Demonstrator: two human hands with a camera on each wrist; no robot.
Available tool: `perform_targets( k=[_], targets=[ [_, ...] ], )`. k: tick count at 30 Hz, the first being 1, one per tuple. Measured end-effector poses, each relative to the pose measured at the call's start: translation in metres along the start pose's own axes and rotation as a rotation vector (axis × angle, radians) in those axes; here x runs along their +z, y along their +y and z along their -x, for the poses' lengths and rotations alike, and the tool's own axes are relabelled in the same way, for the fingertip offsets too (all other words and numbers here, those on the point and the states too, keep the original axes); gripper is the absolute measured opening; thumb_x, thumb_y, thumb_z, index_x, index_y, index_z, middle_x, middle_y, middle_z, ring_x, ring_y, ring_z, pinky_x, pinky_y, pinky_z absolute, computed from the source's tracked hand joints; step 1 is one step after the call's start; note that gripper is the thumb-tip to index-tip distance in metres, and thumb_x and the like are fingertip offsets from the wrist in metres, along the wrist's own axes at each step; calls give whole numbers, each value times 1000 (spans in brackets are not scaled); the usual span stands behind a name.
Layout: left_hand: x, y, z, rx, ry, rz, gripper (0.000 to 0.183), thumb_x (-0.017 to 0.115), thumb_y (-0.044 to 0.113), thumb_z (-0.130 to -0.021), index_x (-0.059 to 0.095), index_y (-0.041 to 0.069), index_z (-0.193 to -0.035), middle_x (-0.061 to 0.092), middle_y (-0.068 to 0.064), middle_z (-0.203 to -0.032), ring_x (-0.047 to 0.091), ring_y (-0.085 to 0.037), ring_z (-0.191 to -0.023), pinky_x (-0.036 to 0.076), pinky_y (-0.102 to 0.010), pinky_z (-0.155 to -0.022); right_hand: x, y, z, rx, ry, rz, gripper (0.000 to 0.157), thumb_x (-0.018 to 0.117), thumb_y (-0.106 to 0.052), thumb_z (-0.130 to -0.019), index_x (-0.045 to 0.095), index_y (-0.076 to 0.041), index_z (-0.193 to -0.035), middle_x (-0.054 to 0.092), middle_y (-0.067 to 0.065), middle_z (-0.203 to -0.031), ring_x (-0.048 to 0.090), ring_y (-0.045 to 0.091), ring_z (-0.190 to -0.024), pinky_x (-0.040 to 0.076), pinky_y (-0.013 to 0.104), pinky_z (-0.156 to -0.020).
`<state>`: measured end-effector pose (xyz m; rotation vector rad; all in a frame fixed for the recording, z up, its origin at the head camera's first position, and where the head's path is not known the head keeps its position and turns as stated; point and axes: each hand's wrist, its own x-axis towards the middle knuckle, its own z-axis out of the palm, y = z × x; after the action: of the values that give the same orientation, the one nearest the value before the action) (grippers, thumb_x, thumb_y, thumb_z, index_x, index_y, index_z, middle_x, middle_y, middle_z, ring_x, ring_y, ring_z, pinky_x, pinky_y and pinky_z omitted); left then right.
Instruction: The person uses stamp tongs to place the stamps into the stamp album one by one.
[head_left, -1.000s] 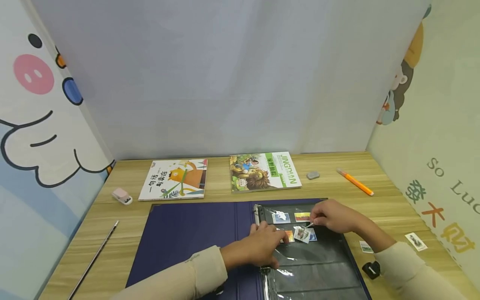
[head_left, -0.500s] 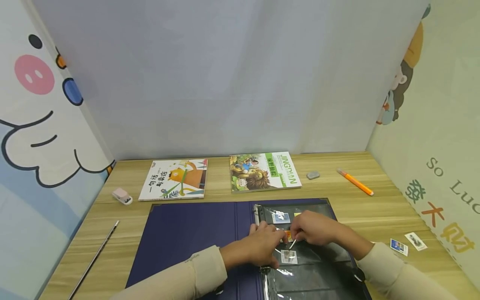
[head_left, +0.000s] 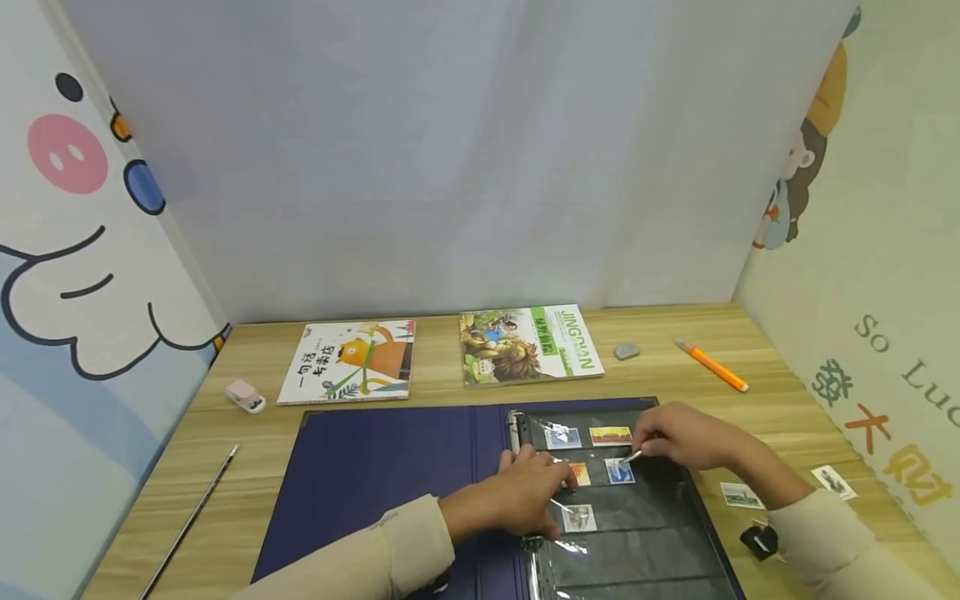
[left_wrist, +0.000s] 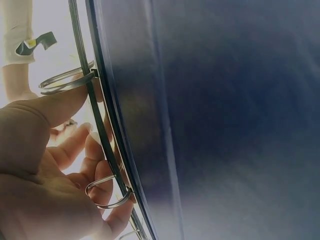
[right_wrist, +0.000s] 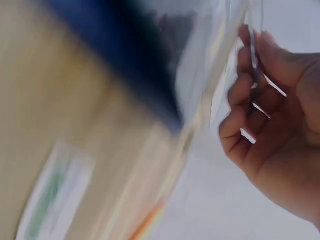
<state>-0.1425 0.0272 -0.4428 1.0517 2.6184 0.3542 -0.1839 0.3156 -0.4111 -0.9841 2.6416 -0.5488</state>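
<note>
My right hand (head_left: 686,437) pinches slim metal tweezers (head_left: 632,457), whose tips are at a blue stamp (head_left: 620,472) in the second row of the stamp album's black page (head_left: 637,556). In the right wrist view the tweezers (right_wrist: 253,52) lie between thumb and fingers. With fingers spread, my left hand (head_left: 525,492) rests on the page's left side by the metal rings (left_wrist: 67,82), partly over an orange stamp (head_left: 579,473). A grey-brown stamp (head_left: 578,518) lies one row lower. Along the top row are a pale blue stamp (head_left: 562,437) and a red-yellow stamp (head_left: 611,436).
Loose on the table to the right lie a green stamp (head_left: 742,496), a grey stamp (head_left: 832,481) and a small black object (head_left: 760,541). Behind the album are two picture books (head_left: 348,361), a grey eraser (head_left: 626,351) and an orange pen (head_left: 712,365). A pencil (head_left: 191,521) lies left.
The grey-brown stamp, earlier at the tweezers over the second row, moved down-left into the third row and was let go. My right hand then moved up-right to the blue stamp. Left hand stayed put.
</note>
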Motion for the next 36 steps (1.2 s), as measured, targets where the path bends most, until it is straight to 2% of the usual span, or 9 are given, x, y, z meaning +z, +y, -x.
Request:
perform_targets(
  k=[5, 9, 14, 17, 22, 25, 27, 32, 36],
  targets=[
    [1, -1, 2, 11, -2, 1, 58, 83, 40, -68, 55, 34, -118, 56, 8, -107, 38, -12, -92, 25, -31, -76, -16, 35, 49, 137, 17, -61, 9, 60, -14, -92, 68, -19, -92, 66, -7, -89, 49, -5, -74, 45, 22, -65],
    [0, -2, 1, 7, -8, 4, 57, 83, 41, -68, 55, 34, -118, 57, 7, -110, 37, -12, -92, 24, -31, -75, -20, 57, 80, 188, 23, -19, 9, 60, -17, -92, 67, -20, -89, 64, -12, -84, 47, -7, -71, 41, 21, -62],
    [-2, -3, 0, -1, -12, 1, 57, 83, 41, -69, 55, 34, -118, 57, 6, -116, 37, -12, -92, 24, -31, -75, -24, 74, 103, 247, -5, 42, 13, 61, -15, -91, 67, -23, -83, 60, -17, -76, 43, -7, -67, 37, 21, -59],
    [-3, -3, 1, 1, -17, -4, 57, 83, 41, -69, 55, 35, -118, 56, 7, -114, 37, -12, -92, 24, -31, -74, -23, 78, 110, 265, -54, 23, 14, 61, -16, -91, 67, -24, -81, 61, -17, -76, 44, -7, -66, 38, 22, -59],
    [-2, -2, 1, 5, -16, -12, 56, 83, 42, -69, 55, 35, -118, 56, 8, -113, 37, -11, -92, 24, -31, -74, -20, 77, 112, 273, -100, -41, 15, 59, -18, -92, 64, -22, -78, 54, -16, -71, 42, -6, -63, 36, 21, -57],
    [-2, -1, 0, 8, -22, -3, 56, 82, 41, -69, 55, 35, -118, 57, 7, -113, 38, -12, -92, 24, -31, -74, -21, 72, 109, 260, -52, -26, 18, 59, -12, -91, 62, -21, -76, 50, -16, -68, 40, -6, -59, 35, 20, -54],
    [-1, -2, 0, 8, -26, 4, 56, 82, 41, -69, 55, 35, -117, 57, 7, -114, 37, -12, -92, 24, -31, -74, -24, 68, 102, 233, -1, 8, 19, 59, -7, -91, 63, -20, -77, 53, -15, -69, 40, -6, -60, 36, 20, -54],
    [0, -2, 0, 8, -27, 11, 55, 83, 40, -69, 55, 35, -116, 57, 7, -113, 37, -12, -91, 24, -31, -75, -30, 49, 74, 174, 102, 100, 17, 62, -7, -89, 67, -22, -83, 64, -12, -81, 46, -7, -68, 41, 21, -60],
    [0, -1, -1, 9, -23, 22, 55, 83, 39, -69, 55, 35, -116, 56, 8, -109, 37, -11, -91, 24, -32, -75, -27, 30, 45, 129, 136, 142, 17, 64, -7, -88, 68, -24, -83, 64, -13, -83, 51, -5, -73, 44, 23, -64]
  ],
)
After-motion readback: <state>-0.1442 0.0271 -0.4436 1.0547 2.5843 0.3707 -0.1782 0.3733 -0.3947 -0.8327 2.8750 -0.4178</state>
